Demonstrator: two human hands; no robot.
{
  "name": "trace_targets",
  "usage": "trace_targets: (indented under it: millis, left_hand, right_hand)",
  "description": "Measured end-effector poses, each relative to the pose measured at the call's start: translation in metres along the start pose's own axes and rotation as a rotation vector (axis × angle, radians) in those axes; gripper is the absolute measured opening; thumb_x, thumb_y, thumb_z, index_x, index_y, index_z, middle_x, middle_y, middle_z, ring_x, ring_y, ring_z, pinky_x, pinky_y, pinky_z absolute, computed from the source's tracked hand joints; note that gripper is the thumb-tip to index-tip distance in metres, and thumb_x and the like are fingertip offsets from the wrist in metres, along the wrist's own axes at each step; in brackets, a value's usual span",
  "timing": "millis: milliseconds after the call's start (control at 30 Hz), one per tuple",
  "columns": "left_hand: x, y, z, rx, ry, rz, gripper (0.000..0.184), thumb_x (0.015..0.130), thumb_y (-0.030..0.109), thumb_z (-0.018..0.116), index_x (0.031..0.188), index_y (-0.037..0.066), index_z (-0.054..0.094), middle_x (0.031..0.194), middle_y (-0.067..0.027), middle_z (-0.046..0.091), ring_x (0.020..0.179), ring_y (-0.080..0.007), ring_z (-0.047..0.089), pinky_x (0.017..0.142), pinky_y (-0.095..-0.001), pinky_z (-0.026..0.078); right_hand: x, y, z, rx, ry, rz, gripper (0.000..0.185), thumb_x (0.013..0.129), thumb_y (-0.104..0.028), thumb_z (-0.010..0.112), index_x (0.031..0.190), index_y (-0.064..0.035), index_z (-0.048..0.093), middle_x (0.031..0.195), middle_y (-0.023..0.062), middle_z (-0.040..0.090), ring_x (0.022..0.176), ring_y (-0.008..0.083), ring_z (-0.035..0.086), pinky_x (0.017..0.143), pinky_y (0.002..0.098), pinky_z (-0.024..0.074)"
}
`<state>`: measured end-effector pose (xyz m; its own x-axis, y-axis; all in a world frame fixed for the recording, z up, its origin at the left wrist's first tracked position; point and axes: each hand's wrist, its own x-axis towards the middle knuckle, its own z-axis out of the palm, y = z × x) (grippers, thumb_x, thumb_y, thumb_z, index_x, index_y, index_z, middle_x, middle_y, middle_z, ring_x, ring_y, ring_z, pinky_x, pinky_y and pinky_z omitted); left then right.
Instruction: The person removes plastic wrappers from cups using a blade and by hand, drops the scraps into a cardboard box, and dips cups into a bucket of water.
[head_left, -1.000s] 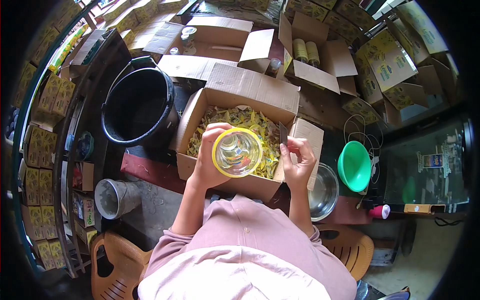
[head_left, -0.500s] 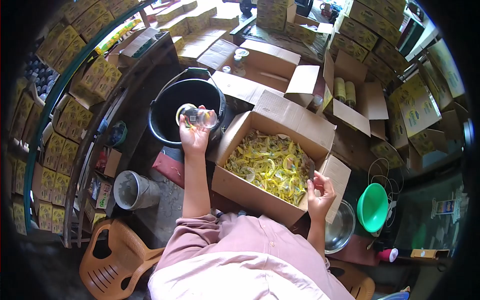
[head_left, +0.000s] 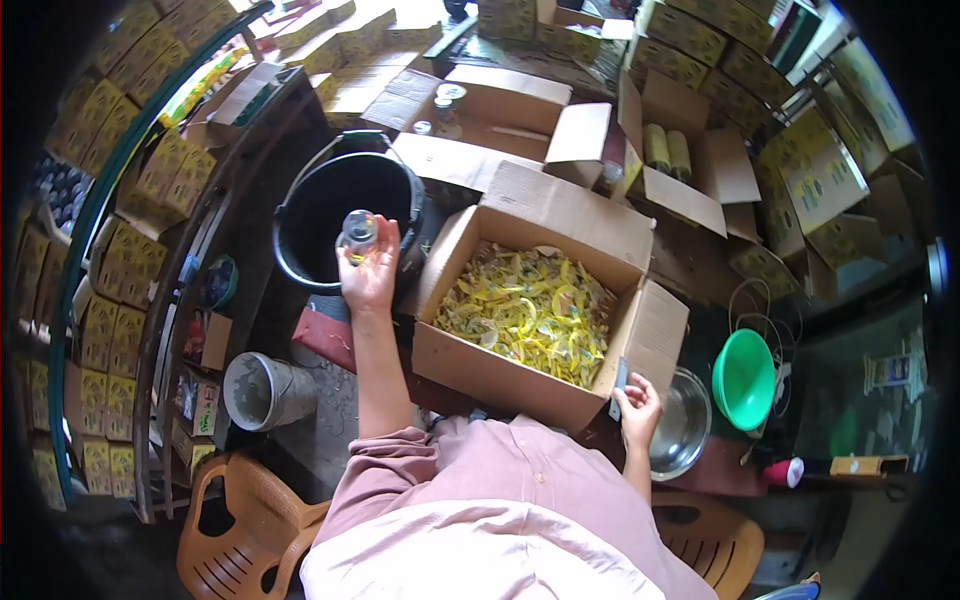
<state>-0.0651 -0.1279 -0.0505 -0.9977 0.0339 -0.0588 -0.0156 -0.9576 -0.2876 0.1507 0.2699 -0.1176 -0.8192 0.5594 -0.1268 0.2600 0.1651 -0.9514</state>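
My left hand [head_left: 370, 268] is closed around a small clear jar [head_left: 358, 232], palm turned up, over the near right rim of a black bucket [head_left: 290, 240]. Bits of yellow show on or through the jar. My right hand [head_left: 638, 402] pinches a thin, flat grey strip [head_left: 619, 385] like a blade, beside the front right corner of an open cardboard box [head_left: 510, 370]. That box is filled with crumpled yellow label scraps [head_left: 530, 310]. My right hand is outside the box, near its side flap.
A steel bowl [head_left: 690, 455] and a green bowl [head_left: 744, 380] lie at right. At left are a grey bucket [head_left: 300, 393] and an orange chair [head_left: 240, 530]. Open cartons with jars [head_left: 500, 115] and yellow rolls [head_left: 668, 150] stand behind. Stacked yellow boxes [head_left: 125, 270] fill the left shelf.
The jar has turned in my left hand and shifted slightly left. My right hand has moved down with the grey strip, from the box's inner right edge to outside its corner. The view has shifted.
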Motion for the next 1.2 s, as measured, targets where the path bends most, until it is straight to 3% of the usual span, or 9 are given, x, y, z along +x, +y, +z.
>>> trace_targets:
  millis: [333,467,600,733,800,867,1000,1133,1200]
  left_hand:
    - [-0.001,0.005,-0.008,0.103,-0.056,-0.037,0.065,0.090,0.051,0.034,0.114,-0.008,0.044,0.109,-0.0209,0.053,0.106,-0.0315,0.050,0.096,-0.0469,0.038]
    - [-0.005,0.001,-0.005,0.116,-0.053,-0.068,0.064,0.090,0.051,0.035,0.114,-0.008,0.044,0.110,-0.0209,0.052,0.106,-0.0315,0.049,0.095,-0.0466,0.038]
    - [-0.004,0.005,-0.009,0.139,-0.076,-0.111,0.068,0.089,0.054,0.032,0.116,-0.008,0.041,0.112,-0.0210,0.050,0.109,-0.0329,0.047,0.095,-0.0465,0.038]
    - [-0.005,0.005,0.003,0.076,0.018,-0.150,0.064,0.090,0.052,0.031,0.114,-0.006,0.045,0.110,-0.0196,0.052,0.105,-0.0313,0.049,0.093,-0.0460,0.041]
    - [-0.001,0.011,0.007,-0.046,0.103,-0.196,0.063,0.091,0.051,0.032,0.114,-0.005,0.045,0.111,-0.0198,0.052,0.105,-0.0315,0.050,0.091,-0.0454,0.042]
    - [0.000,0.012,0.013,-0.087,0.129,-0.236,0.062,0.091,0.051,0.032,0.115,-0.004,0.045,0.112,-0.0194,0.051,0.104,-0.0309,0.050,0.090,-0.0440,0.043]
    - [0.001,0.017,0.010,0.035,0.122,-0.297,0.068,0.090,0.056,0.027,0.116,-0.003,0.045,0.117,-0.0170,0.051,0.106,-0.0305,0.050,0.091,-0.0443,0.042]
    - [-0.006,0.014,0.013,0.154,0.168,-0.359,0.061,0.091,0.053,0.027,0.119,0.003,0.045,0.121,-0.0131,0.050,0.111,-0.0276,0.048,0.094,-0.0441,0.039]
    - [-0.008,0.019,0.006,0.241,0.026,-0.375,0.057,0.091,0.053,0.027,0.121,0.006,0.043,0.121,-0.0116,0.050,0.112,-0.0260,0.048,0.095,-0.0438,0.039]
  right_hand:
    - [-0.015,0.005,0.005,0.117,0.140,-0.029,0.051,0.069,0.002,0.072,0.115,-0.0004,0.051,0.082,0.0085,0.062,0.065,0.0099,0.059,0.060,0.0220,0.0502]
    - [-0.027,-0.007,0.021,0.050,0.295,-0.037,0.060,0.068,0.003,0.073,0.121,-0.0012,0.046,0.092,0.0087,0.052,0.066,0.0101,0.055,0.059,0.0216,0.0507]
    - [-0.027,-0.003,0.028,-0.059,0.376,-0.123,0.063,0.063,0.002,0.075,0.119,-0.0015,0.048,0.093,0.0099,0.053,0.063,0.0126,0.055,0.054,0.0239,0.0495]
    - [-0.029,-0.018,0.027,-0.428,0.495,-0.030,0.068,0.058,-0.013,0.081,0.118,-0.0022,0.049,0.090,0.0084,0.052,0.073,0.0189,0.051,0.066,0.0319,0.0444]
    - [-0.031,-0.031,0.036,-0.555,0.680,-0.287,0.063,0.062,-0.017,0.079,0.116,-0.0028,0.050,0.092,0.0096,0.049,0.087,0.0252,0.048,0.077,0.0343,0.0391]
    - [-0.032,-0.068,0.058,-0.559,0.681,-0.392,0.060,0.063,-0.014,0.077,0.116,-0.0047,0.051,0.096,0.0084,0.048,0.083,0.0204,0.048,0.071,0.0317,0.0415]
    - [-0.027,-0.152,0.155,-0.141,0.180,-0.741,0.063,0.062,-0.019,0.078,0.117,-0.0046,0.050,0.108,0.0116,0.052,0.095,0.0262,0.051,0.079,0.0356,0.0417]
    - [-0.025,-0.231,0.251,-0.044,-0.274,-0.940,0.069,0.058,-0.027,0.079,0.117,-0.0044,0.050,0.109,0.0129,0.053,0.103,0.0284,0.051,0.088,0.0376,0.0401]
    - [-0.014,-0.231,0.289,-0.109,-0.460,-0.989,0.065,0.061,-0.028,0.079,0.115,-0.0038,0.052,0.108,0.0147,0.055,0.101,0.0292,0.054,0.088,0.0371,0.0425]
